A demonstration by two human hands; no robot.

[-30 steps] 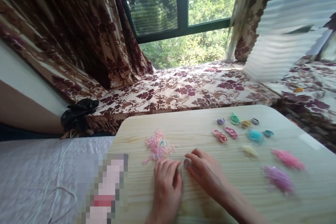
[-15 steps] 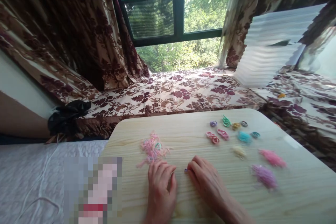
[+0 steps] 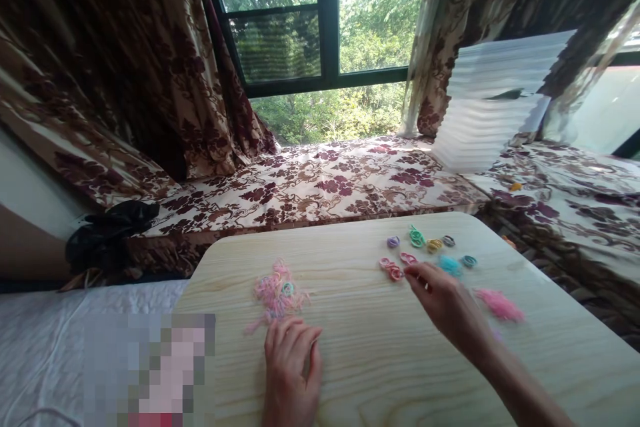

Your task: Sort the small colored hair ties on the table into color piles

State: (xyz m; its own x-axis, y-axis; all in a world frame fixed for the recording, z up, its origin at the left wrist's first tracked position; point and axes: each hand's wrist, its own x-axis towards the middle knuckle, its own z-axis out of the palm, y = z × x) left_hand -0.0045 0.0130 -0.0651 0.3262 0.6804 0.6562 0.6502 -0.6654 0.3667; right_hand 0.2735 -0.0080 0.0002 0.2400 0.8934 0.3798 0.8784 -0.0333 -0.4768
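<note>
My left hand (image 3: 293, 367) rests on the wood-grain table (image 3: 360, 373), its fingers loosely bent and the thumb apart, holding nothing I can see. Just beyond its fingertips lies a tangled pile of pink and pastel elastic hair bands (image 3: 277, 290) with a green band (image 3: 287, 289) on it. My right hand (image 3: 445, 297) is pinched beside two groups of pink-red hair bands (image 3: 391, 269); a small hair band seems to be at its fingertips, mostly hidden. A lilac bundle (image 3: 497, 335) shows only as a sliver behind my right forearm.
Small groups of bands lie at the table's back right: purple (image 3: 393, 241), green (image 3: 417, 236), yellow (image 3: 435, 245), grey (image 3: 449, 240), turquoise (image 3: 450, 265) and teal (image 3: 469, 261). A bright pink bundle (image 3: 500, 305) lies right of my right hand. A floral-covered ledge (image 3: 325, 180) stands behind.
My right hand has moved right and away from my left hand, from mid-table to the pink-red bands, covering the cream bundle and most of the lilac one. My left hand stays by the pile.
</note>
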